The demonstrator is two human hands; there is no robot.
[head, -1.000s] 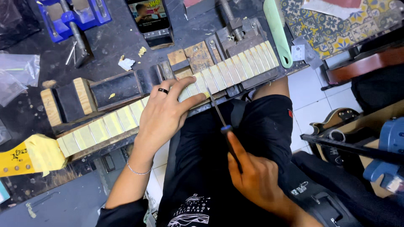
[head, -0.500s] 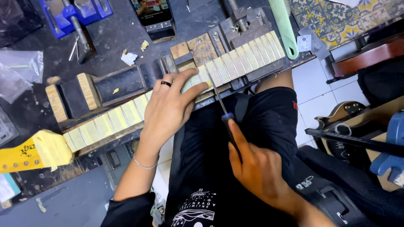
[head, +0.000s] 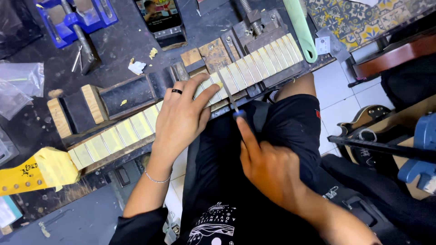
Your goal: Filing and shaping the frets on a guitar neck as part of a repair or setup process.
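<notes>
Guitar neck (head: 136, 129): pale yellow-green fretboard with metal frets, lying slantwise across a dark workbench (head: 122, 41), from the yellow headstock (head: 41, 170) at near left to the far right end by a metal vise (head: 254, 29). The middle rests on a wooden cradle block (head: 91, 104).

Left hand (head: 181, 120): laid flat on the fretboard near its middle, fingers spread and pressed down on the frets; black ring on 1 finger, thin bracelet at the wrist.

Small file (head: 229, 95): slim metal blade with a blue handle, tip resting on the fretboard just right of the left hand's fingertips.

Right hand (head: 268, 168): closed round the file's handle, forefinger stretched along it toward the blade.

Person's lap: black shorts and black printed shirt, directly near the bench edge.

Surroundings:
- Phone (head: 159, 16) propped upright, far centre, screen lit.
- Blue clamp (head: 77, 20), far left.
- Clear plastic bag (head: 20, 88), left edge.
- Mint-green handle (head: 302, 29), far right of the vise.
- Patterned tiles (head: 363, 20), far right corner.
- Dark guitar body (head: 368, 120) on the white floor, right.
- Blue tool (head: 424, 154), right edge.
</notes>
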